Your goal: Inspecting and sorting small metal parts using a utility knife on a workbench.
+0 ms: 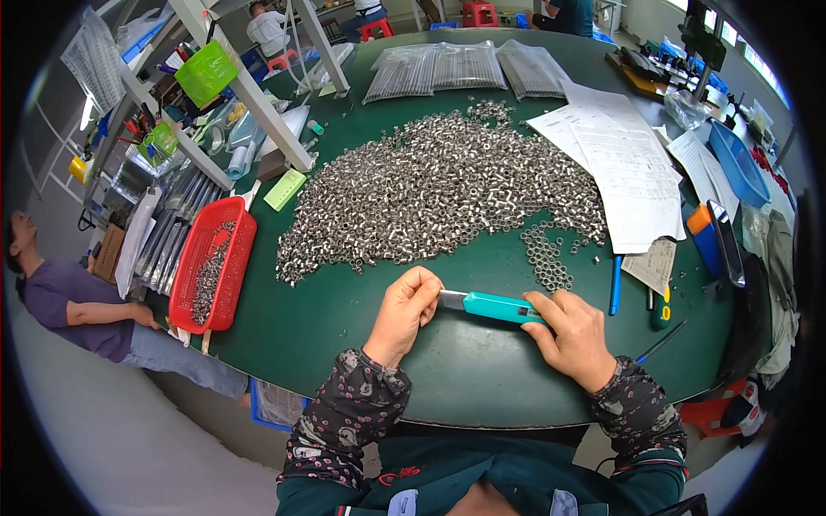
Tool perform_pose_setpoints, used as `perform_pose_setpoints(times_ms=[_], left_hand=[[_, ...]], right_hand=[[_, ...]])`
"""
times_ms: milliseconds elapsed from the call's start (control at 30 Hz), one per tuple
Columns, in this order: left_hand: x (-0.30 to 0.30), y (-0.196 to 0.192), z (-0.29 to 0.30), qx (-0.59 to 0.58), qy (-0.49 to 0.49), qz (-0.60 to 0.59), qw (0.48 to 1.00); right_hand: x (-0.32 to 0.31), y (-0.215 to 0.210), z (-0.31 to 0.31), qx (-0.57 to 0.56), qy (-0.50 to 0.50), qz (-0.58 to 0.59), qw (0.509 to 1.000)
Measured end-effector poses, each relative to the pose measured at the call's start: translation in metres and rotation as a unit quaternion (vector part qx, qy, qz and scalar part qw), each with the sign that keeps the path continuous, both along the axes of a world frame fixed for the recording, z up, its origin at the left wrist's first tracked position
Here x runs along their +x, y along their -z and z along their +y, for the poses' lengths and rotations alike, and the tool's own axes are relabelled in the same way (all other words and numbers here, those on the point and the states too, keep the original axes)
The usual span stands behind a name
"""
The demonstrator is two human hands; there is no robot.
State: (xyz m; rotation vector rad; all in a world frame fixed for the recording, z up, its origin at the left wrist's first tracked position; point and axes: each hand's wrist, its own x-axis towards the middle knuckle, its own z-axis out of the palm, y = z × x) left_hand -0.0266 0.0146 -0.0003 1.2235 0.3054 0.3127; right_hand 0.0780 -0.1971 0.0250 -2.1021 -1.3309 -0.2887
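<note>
Both hands around teal utility knife.

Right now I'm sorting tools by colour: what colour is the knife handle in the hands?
Teal, best seen in the head view: knife.

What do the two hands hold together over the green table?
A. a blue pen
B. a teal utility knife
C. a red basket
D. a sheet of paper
B: the right hand grips the teal utility knife by its handle, and the left hand pinches its blade end.
</note>
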Motion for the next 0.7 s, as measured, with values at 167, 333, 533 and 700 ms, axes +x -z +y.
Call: perform_pose_setpoints(times_ms=[167, 333, 533, 700], left_hand=[[0.0005, 0.0023, 0.0013, -0.013, 0.006, -0.001, 1.0], [-0.0006, 0.0005, 0.0017, -0.016, 0.019, -0.002, 1.0], [-0.0003, -0.0018, 0.0026, -0.02, 0.022, 0.016, 0.999], [-0.0028, -0.0016, 0.003, -0.046, 0.032, 0.025, 0.998]], right_hand=[[0.0005, -0.0001, 0.0006, 0.0, -0.001, -0.004, 1.0], [0.0006, -0.0018, -0.0006, 0.001, -0.004, -0.011, 1.0], [0.0016, -0.0017, 0.0004, 0.004, -0.006, -0.022, 1.0], [0.0025, -0.0011, -0.0015, 0.007, -0.021, -0.014, 1.0]])
